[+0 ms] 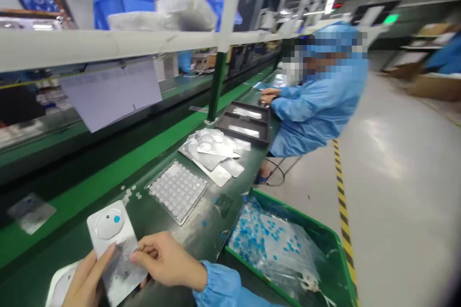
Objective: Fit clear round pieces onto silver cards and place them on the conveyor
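Note:
My left hand (pixel 88 276) grips a flat silver panel (pixel 118 271) with rounded corners, its fingers lying over the panel's left side. Near the panel's top is a round outlined area with a small blue dot (pixel 116 219) and a dark spot. My right hand (pixel 163 256) is closed at the panel's right edge, with the thumb on its face; some of its fingers are hidden. A second, similar panel (pixel 59 282) lies partly behind my left hand. Beyond the held panel, a clear tray (pixel 177 191) contains rows of small translucent pieces.
Several loose pieces (pixel 128 194) lie beside the tray. Farther along are stacked silver panels (pixel 212 151) and a black tray (pixel 265 130). A green bin (pixel 333 244) with plastic and blue dots stands at right. A co-worker in blue (pixel 320 91) sits beyond, near a shelf post (pixel 218 84).

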`<state>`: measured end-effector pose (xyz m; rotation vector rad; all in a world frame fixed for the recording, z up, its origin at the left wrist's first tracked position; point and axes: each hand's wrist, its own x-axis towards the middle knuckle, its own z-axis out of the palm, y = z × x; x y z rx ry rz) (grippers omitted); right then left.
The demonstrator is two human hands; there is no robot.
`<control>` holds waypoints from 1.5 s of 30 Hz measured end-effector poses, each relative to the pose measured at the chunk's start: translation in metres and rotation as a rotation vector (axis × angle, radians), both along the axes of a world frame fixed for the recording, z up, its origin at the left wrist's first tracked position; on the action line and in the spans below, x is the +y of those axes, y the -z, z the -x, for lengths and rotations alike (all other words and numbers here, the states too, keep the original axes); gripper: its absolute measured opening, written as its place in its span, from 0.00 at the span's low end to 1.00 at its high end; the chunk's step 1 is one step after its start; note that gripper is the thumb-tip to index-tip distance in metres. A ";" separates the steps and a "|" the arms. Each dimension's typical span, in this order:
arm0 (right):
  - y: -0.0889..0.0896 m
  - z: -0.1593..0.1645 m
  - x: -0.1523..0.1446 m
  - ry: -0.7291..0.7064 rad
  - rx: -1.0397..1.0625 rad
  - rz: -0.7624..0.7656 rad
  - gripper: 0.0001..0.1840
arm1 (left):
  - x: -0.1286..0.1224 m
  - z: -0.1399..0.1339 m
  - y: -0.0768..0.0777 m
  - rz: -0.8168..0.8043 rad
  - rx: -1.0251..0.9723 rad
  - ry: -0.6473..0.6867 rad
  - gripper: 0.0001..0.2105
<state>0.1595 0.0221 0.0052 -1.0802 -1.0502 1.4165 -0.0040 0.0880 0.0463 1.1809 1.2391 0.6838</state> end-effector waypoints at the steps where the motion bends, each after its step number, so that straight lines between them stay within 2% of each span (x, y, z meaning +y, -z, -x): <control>1: 0.002 -0.003 -0.007 -0.035 -0.038 0.017 0.29 | -0.006 -0.008 0.001 0.065 -0.118 -0.003 0.19; 3: 0.005 -0.011 -0.019 -0.083 -0.114 0.031 0.27 | -0.011 -0.023 0.003 0.138 -0.287 -0.058 0.23; 5: 0.008 -0.017 -0.024 -0.108 -0.215 0.015 0.26 | -0.011 -0.031 0.008 0.191 -0.370 -0.117 0.22; 7: 0.009 -0.022 -0.026 -0.050 -0.349 -0.060 0.24 | -0.014 -0.031 0.018 0.209 -0.405 -0.177 0.23; 11: 0.006 -0.026 -0.025 0.214 -0.562 -0.380 0.14 | -0.033 -0.022 0.041 0.195 -0.379 -0.147 0.23; 14: 0.007 -0.023 -0.020 0.190 -0.664 -0.575 0.14 | -0.041 -0.018 0.052 0.139 -0.288 -0.076 0.17; 18: 0.017 -0.015 -0.012 0.148 -0.775 -0.637 0.17 | -0.041 -0.012 0.057 0.010 -0.196 -0.043 0.13; 24: 0.024 -0.009 -0.011 0.206 -0.840 -0.609 0.13 | -0.043 -0.005 0.066 0.030 -0.333 -0.019 0.20; 27: 0.023 -0.008 -0.011 0.200 -0.883 -0.613 0.12 | -0.044 -0.005 0.070 0.019 -0.358 -0.003 0.20; 30: 0.019 -0.007 -0.009 0.179 -0.922 -0.598 0.10 | -0.044 -0.005 0.068 -0.015 -0.356 0.016 0.19; 33: 0.014 -0.004 -0.007 0.161 -0.796 -0.493 0.11 | -0.043 -0.007 0.063 0.006 -0.361 -0.002 0.18; 35: 0.012 -0.004 -0.007 0.188 -0.599 -0.399 0.11 | -0.042 -0.008 0.059 0.125 -0.420 -0.024 0.21; 38: 0.011 -0.018 -0.016 0.303 -0.376 -0.319 0.10 | -0.041 -0.011 0.055 0.322 -0.537 -0.040 0.31; 40: 0.013 -0.043 -0.032 0.412 -0.336 -0.289 0.09 | -0.040 -0.012 0.053 0.368 -0.577 -0.070 0.34; 43: 0.021 -0.105 -0.071 0.710 -0.403 -0.173 0.11 | -0.042 -0.009 0.052 0.386 -0.558 -0.117 0.35; 45: 0.029 -0.155 -0.105 0.955 -0.489 -0.036 0.16 | -0.043 -0.008 0.051 0.355 -0.430 -0.140 0.31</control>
